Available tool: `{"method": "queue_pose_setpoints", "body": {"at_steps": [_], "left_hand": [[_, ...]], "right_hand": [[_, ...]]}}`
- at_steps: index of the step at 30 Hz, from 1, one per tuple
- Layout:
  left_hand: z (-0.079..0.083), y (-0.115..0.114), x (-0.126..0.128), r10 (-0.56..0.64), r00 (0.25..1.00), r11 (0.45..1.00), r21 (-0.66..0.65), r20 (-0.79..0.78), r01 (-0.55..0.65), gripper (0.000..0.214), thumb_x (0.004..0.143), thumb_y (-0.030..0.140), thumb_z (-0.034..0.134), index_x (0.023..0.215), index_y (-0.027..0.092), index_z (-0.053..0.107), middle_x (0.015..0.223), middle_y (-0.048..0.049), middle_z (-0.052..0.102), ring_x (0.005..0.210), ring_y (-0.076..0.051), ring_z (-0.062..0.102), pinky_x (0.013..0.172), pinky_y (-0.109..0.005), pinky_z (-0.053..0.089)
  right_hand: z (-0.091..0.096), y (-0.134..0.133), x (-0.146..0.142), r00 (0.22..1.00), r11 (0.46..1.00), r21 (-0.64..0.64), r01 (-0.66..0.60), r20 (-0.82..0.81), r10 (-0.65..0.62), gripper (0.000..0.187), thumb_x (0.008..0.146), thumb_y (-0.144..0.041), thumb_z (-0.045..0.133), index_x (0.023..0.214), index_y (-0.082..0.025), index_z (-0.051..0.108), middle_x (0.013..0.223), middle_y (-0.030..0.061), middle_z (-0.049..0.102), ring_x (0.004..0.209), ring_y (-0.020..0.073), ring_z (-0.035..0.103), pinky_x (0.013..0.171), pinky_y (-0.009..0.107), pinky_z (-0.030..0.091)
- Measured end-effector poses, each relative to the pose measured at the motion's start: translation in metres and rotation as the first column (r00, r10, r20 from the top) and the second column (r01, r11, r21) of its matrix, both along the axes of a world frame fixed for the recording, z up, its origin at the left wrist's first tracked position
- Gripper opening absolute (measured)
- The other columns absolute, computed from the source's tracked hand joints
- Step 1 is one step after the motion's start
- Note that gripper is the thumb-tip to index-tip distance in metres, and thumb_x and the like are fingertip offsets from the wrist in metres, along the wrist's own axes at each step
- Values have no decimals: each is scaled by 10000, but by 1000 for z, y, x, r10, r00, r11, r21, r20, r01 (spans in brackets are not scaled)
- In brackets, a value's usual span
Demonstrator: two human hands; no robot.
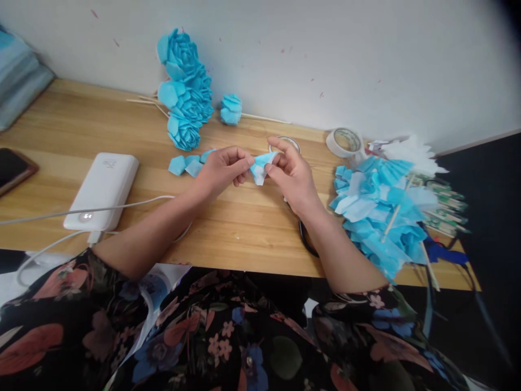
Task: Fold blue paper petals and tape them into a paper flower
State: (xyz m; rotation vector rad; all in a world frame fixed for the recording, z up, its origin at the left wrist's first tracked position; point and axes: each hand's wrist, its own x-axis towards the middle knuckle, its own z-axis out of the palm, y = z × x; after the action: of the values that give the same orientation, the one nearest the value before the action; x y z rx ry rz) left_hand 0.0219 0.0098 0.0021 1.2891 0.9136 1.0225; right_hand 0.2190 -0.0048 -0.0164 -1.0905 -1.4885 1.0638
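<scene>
Centre frame, left hand [228, 169] and right hand [296, 182] both pinch the paper [260, 164], right fingers looser, flowers [186, 95] upper left

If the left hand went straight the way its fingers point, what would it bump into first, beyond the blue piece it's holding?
Most likely the right hand, whose fingers hold the other side of that blue piece, though depth is hard to judge.
</scene>
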Motion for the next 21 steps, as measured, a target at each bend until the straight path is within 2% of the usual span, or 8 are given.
{"method": "queue_pose_setpoints", "body": {"at_steps": [5,12,17,21], "left_hand": [[-1,2,-1,-29,1000,1000,3,7,29,303,913,328,839,753,158,646,582,27,639,485,-55,548,475,-163,443],[-2,1,0,-28,1000,1000,-10,-7,28,237,969,193,724,748,152,651,586,28,642,478,-51,547,479,-154,437],[0,1,0,5,1000,1000,8,-30,-4,263,977,180,686,721,157,632,590,26,641,480,-48,538,474,-149,423],[0,0,0,42,996,999,36,-77,-40,270,952,187,711,697,160,626,568,30,620,492,-49,533,484,-144,420]], "right_hand": [[4,-1,-1,1000,1000,15,18,-3,-18,388,939,-328,703,1320,-314,630,799,-40,586,757,164,619,757,353,590],[6,-2,0,999,1000,0,9,-40,-9,314,943,-398,722,1240,-302,688,805,-37,617,768,162,642,786,357,614],[7,-5,0,999,999,-19,-28,-38,27,361,1004,-524,649,1296,-318,697,948,-2,712,874,185,701,875,400,634],[5,-4,0,999,999,-4,-37,0,37,445,946,-519,725,1339,-316,674,930,0,686,864,188,666,829,386,615]]}}
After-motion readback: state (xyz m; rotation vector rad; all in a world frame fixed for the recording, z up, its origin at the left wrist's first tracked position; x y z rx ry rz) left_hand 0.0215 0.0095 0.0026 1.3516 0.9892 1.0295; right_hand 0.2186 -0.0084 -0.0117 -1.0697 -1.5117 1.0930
